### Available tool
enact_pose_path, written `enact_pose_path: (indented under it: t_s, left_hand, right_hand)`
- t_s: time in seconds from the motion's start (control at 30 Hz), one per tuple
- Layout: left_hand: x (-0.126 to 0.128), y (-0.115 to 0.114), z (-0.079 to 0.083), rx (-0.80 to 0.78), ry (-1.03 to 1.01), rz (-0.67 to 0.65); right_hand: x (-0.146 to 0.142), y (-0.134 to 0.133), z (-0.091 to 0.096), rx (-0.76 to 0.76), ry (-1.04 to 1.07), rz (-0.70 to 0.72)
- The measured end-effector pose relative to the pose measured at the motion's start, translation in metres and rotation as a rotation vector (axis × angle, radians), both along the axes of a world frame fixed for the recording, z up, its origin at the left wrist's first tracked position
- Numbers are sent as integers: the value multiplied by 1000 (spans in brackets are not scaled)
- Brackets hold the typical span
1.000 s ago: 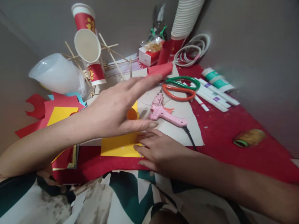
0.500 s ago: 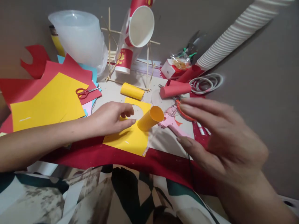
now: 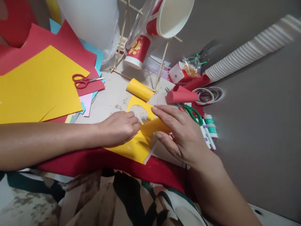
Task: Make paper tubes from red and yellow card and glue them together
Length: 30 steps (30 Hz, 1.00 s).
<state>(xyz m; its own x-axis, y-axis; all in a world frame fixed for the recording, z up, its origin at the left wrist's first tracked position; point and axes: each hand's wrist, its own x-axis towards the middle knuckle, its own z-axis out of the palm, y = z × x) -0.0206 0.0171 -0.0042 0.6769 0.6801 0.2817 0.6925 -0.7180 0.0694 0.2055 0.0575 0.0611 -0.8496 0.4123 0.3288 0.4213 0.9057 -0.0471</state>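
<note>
A yellow paper tube point(image 3: 154, 126) stands tilted on a yellow paper sheet point(image 3: 121, 150) with a round hole cut in it. My left hand point(image 3: 123, 128) rests on the sheet, fingers curled in, right by the tube's lower end. What those fingers hold, if anything, is hidden. Over the tube's upper end reaches my right hand point(image 3: 182, 135), thumb and fingers apart on either side of it; contact cannot be made out. A second yellow tube point(image 3: 140, 90) lies behind the sheet. The pink glue gun is mostly covered by my right hand.
Red-handled scissors point(image 3: 82, 81) lie on coloured paper point(image 3: 47, 84) at left. Paper cups point(image 3: 138, 51) hang by a stick frame point(image 3: 124, 28) at the back. Red paper tubes point(image 3: 182, 96), green-handled scissors point(image 3: 194, 113), a cable coil point(image 3: 210, 95) and markers point(image 3: 208, 136) are at right.
My right hand has come in leftward from the right to the yellow tube. My left hand's fingers have curled closer to its base. The view has shifted and tilted.
</note>
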Motion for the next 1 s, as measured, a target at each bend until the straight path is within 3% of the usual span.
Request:
enact_pose_path:
  t_s: [0.6, 0.73, 0.87, 1.0]
  left_hand:
    - [-1, 2, 1, 57, 3, -14]
    - [-2, 2, 1, 75, -4, -12]
    - [-5, 3, 0, 57, 11, -15]
    - [-6, 3, 1, 33, 15, -17]
  right_hand:
    - [-4, -5, -3, 2, -17, -39]
    - [1, -7, 6, -16, -33, -52]
    - [12, -11, 21, 5, 117, -80]
    - [17, -12, 23, 39, 161, -112]
